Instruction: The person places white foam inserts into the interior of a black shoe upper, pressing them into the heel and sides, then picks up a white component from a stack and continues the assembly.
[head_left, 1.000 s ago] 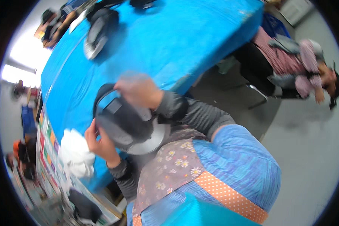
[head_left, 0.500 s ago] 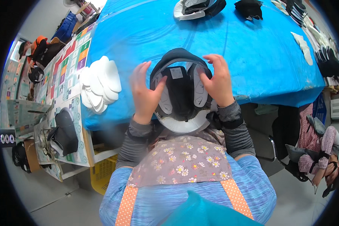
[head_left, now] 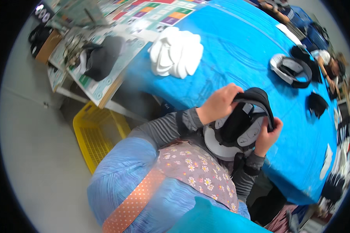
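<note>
Above my lap, against the table's near edge, is a black and white padded helmet liner (head_left: 237,128), its hollow inside facing up. It has a black rim, pale side pads with printed outlines and a white curved edge towards me. My left hand (head_left: 219,105) is closed on the rim's upper left. On the right side my right hand (head_left: 267,135) grips the same black rim, thumb inside the hollow. Some of its underside is hidden.
A pile of white oval pads (head_left: 175,52) lies on the blue-covered table (head_left: 229,50). Another liner (head_left: 291,70) and a black piece (head_left: 317,105) are at the right. A yellow basket (head_left: 99,134) stands below left, near a side table with a grey piece (head_left: 104,57). Someone sits at the far right.
Both hands have gone from spread fingers around the liner to gripping its black rim. My view has turned left, so the liner now appears further right and tilted.
</note>
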The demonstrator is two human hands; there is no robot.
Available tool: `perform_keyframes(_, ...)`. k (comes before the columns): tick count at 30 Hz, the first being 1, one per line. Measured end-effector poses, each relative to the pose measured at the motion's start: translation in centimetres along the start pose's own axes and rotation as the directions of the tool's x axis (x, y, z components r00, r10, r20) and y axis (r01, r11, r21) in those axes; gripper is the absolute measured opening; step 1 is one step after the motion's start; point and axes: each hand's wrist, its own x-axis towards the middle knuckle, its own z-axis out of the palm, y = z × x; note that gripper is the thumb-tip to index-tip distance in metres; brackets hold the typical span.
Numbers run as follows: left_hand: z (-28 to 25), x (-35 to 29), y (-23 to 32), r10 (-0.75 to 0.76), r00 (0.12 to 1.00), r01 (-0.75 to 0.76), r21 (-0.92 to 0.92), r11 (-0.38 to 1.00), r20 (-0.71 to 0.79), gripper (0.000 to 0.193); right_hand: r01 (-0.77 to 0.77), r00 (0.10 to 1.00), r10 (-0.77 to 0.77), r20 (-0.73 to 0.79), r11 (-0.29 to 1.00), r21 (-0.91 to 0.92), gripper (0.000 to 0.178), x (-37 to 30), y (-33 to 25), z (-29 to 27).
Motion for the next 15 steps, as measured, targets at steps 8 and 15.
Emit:
perform_keyframes(8, -0.8, -0.5, 0.0, 0.172, 0.984, -0.165, 0.111, 0.980, -0.055, 0.036, 0.238, 0.958, -0.260, -0.118, 0.955, -0.175, 0.026, -0.5, 0.9, 0.5)
perform_keyframes(15, -1.3, 0.3, 1.4, -0.029, 0.996, 0.028, 0.025, 0.999, 0.079, 0.051, 0.126, 0.988, -0.137, -0.067, 0.980, -0.153, 0.035, 0.2, -4.4, 0.3)
